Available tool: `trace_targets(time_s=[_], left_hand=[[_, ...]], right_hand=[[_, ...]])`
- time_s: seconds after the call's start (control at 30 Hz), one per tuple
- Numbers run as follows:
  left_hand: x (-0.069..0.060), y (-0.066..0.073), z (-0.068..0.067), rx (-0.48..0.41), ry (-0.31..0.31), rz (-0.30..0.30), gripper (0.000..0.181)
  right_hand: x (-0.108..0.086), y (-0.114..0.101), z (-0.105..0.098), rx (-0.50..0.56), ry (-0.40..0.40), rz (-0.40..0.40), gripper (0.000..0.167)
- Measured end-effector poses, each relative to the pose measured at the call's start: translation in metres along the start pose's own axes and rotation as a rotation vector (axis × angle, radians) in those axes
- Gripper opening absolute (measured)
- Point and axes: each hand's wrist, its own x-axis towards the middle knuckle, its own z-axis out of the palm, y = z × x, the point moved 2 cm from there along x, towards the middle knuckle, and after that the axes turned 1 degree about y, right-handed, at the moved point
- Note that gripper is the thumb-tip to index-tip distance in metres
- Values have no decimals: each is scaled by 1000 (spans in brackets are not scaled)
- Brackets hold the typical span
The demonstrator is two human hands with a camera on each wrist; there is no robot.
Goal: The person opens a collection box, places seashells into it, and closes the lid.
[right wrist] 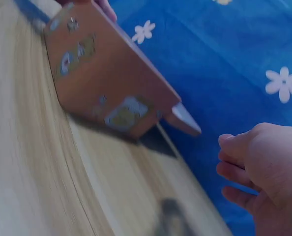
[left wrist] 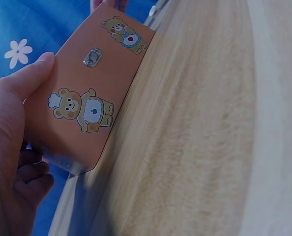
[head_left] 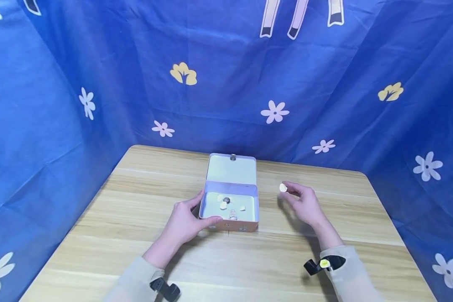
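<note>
A hinged tin box (head_left: 229, 225), orange outside with bear pictures and pale inside, stands on the table with its lid (head_left: 231, 170) tipped back. My left hand (head_left: 185, 220) grips its left side, thumb over the front rim. Inside lie several small whitish pieces (head_left: 223, 205) and a dark round piece (head_left: 227, 200); their kind is too small to tell. To the right of the box, my right hand (head_left: 305, 205) pinches a small white rounded piece (head_left: 283, 187) between thumb and fingers, above the table. In the right wrist view the fingers hide that piece.
The wood-grain table (head_left: 136, 180) has its back edge against a blue curtain (head_left: 226, 96) with flower prints. Curtain also hangs along the left and right sides. A metal clasp (left wrist: 92, 57) sits on the box's front. Black wrist cameras (head_left: 166, 289) are strapped over both sleeves.
</note>
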Motion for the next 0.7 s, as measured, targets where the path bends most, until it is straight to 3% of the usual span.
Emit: trace_targets(time_s=[0.37, 0.7], left_hand=[[0, -3, 2, -17, 4, 12, 116], [-1, -4, 3, -17, 14, 16, 116]], right_hand=[[-2, -39, 27, 60, -58, -79, 40], [-2, -59, 56, 140, -95, -128, 39]])
